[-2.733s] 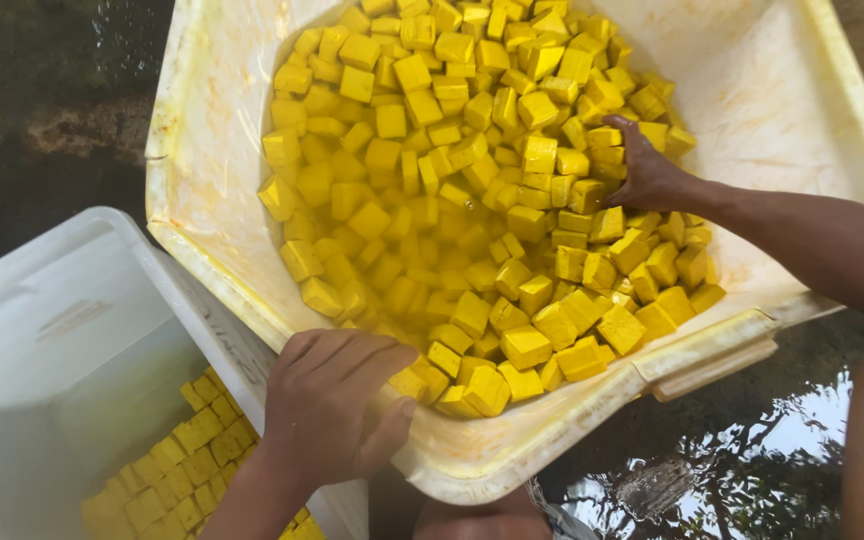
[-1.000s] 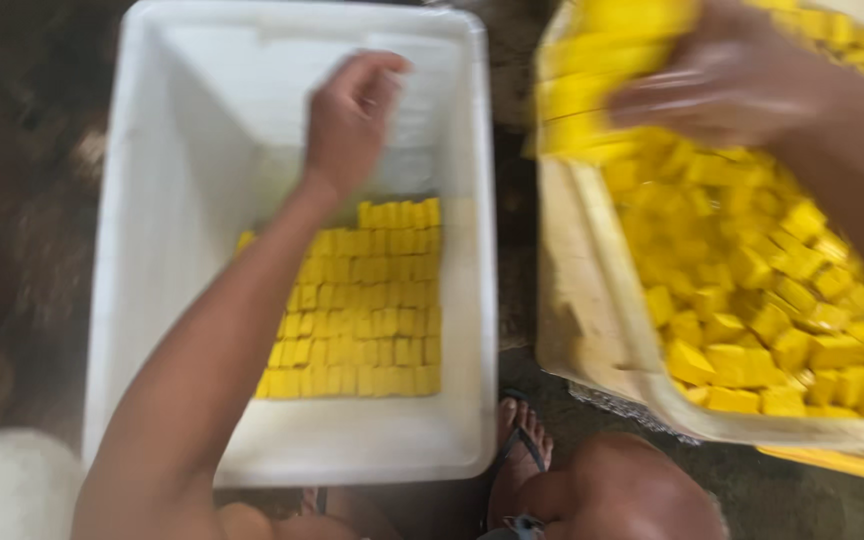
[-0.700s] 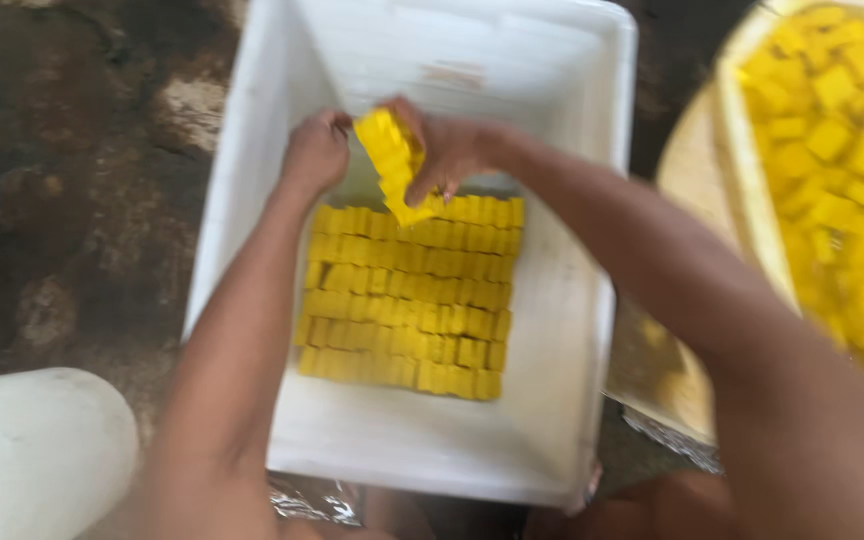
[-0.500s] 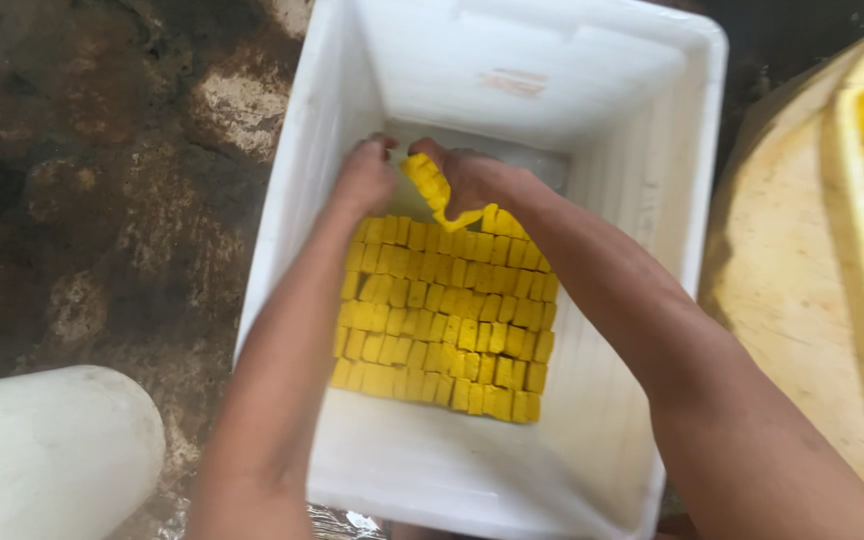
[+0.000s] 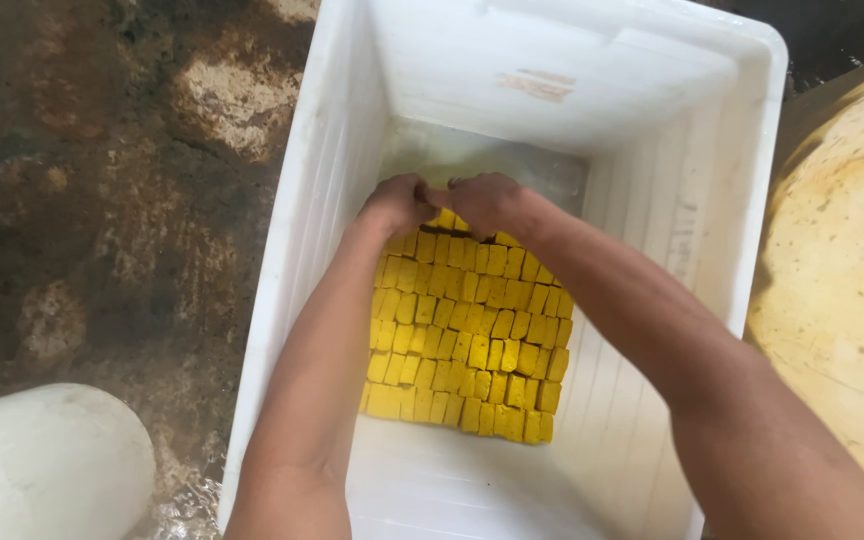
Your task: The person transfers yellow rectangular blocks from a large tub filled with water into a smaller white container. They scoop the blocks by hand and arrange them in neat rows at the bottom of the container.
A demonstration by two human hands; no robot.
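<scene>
A deep white plastic crate (image 5: 337,150) stands on the floor below me. Yellow cubes (image 5: 467,340) lie packed in tight rows on its bottom. Both of my hands are down at the far end of these rows. My left hand (image 5: 399,203) and my right hand (image 5: 485,201) meet knuckle to knuckle, fingers curled over a few yellow cubes (image 5: 445,220) that they press against the last row. Most of those cubes are hidden under the fingers.
The stained outer wall of a big cream tub (image 5: 842,290) rises at the right edge. A white rounded container (image 5: 42,465) sits at the lower left. Dark, wet, mottled floor (image 5: 102,200) lies left of the crate.
My right hand took yellow cubes from the big tub and carried them to the crate. Both hands have since sunk to the far end of the rows, and the view shifted left.
</scene>
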